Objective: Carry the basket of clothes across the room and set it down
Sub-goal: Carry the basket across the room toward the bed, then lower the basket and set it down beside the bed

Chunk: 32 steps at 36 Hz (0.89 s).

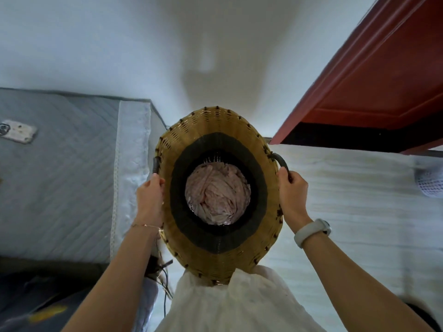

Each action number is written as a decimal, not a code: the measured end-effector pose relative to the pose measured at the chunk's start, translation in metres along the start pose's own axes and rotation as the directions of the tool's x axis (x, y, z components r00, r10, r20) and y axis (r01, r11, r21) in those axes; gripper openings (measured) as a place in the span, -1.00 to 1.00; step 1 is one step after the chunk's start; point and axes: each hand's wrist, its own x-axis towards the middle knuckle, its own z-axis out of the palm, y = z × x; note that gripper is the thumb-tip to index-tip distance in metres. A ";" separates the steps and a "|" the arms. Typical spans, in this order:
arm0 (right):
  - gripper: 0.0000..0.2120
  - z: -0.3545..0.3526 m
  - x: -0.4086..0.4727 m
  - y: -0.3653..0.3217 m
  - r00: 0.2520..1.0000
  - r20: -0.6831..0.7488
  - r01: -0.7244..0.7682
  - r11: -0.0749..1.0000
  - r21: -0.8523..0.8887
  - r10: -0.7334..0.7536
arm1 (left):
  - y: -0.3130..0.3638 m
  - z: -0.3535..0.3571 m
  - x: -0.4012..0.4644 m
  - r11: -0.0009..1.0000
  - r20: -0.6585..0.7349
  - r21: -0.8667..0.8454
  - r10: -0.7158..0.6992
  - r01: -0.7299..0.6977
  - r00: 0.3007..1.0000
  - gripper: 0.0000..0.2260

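Note:
A tall woven basket (215, 125), tan with a dark band inside, fills the middle of the head view, seen from straight above. Pale pink clothes (217, 194) lie crumpled at its bottom. My left hand (150, 198) grips the dark handle on the basket's left rim. On the right rim, my right hand (291, 190) is closed around the other dark handle (281, 161). The basket's near edge rests against my white garment. Whether its base touches the floor is hidden.
A grey quilted mattress (60, 176) with a white lace-edged sheet lies at the left, a phone (18, 134) on it. A red-brown door (383, 80) stands at the upper right. Pale floor (359, 212) spreads to the right, white wall ahead. Cables lie by my left arm.

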 end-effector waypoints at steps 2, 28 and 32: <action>-0.70 0.013 0.023 -0.004 1.000 -0.017 -0.024 1.000 -0.014 0.023 | 0.012 0.013 0.028 0.999 0.030 0.035 -0.020 0.019 0.999 -0.75; -0.70 0.144 0.218 0.088 0.942 0.033 -0.304 0.894 -0.329 0.333 | -0.014 0.126 0.267 0.811 0.198 0.582 -0.072 -0.058 0.978 -0.75; -0.64 0.140 0.228 0.080 0.970 0.061 -0.210 0.936 -0.281 0.236 | -0.012 0.127 0.274 0.691 0.204 0.681 0.140 -0.244 0.969 -0.82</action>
